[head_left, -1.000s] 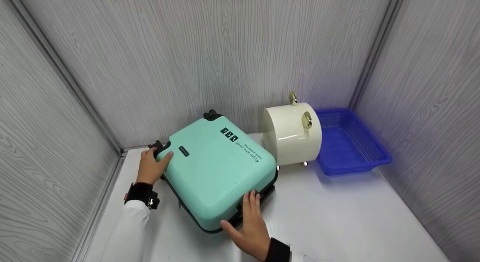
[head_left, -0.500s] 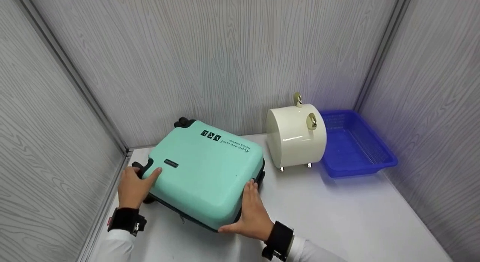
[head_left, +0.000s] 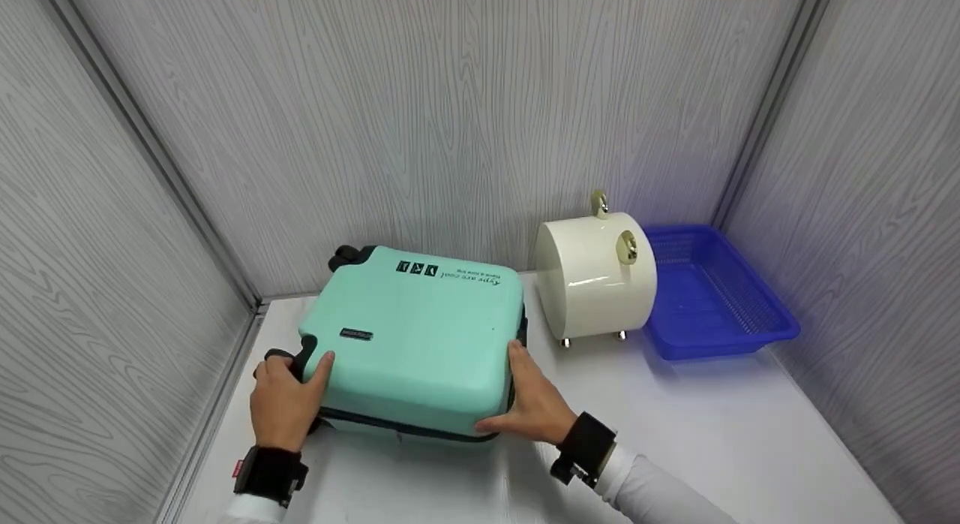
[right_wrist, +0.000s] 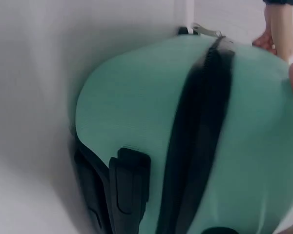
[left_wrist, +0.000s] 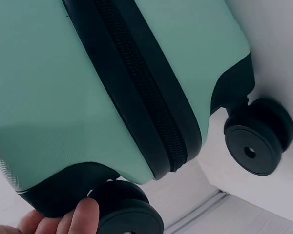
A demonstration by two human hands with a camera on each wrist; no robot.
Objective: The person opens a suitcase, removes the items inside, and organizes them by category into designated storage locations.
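A mint-green hard-shell suitcase [head_left: 420, 332] lies flat on the white table [head_left: 675, 434], its black wheels to the left. My left hand [head_left: 289, 393] grips its near-left corner: the thumb lies on the lid and the fingers curl round the black wheel housing. In the left wrist view a fingertip [left_wrist: 83, 217] touches that housing beside a wheel [left_wrist: 129, 212]; a second wheel [left_wrist: 259, 136] sits further off. My right hand [head_left: 529, 400] presses straight fingers against the suitcase's right side, thumb along the front edge. The right wrist view shows the zipper band [right_wrist: 200, 136] and a black side handle [right_wrist: 129, 185].
A cream round case [head_left: 596, 284] with gold fittings stands right of the suitcase, close to it. A blue mesh basket [head_left: 712, 295] sits in the far right corner. Grey panelled walls close in the table on the left, back and right.
The suitcase has turned from a diagonal lie to square with the table and shifted left, away from the cream case. Both hands moved with it, towards its near corners.
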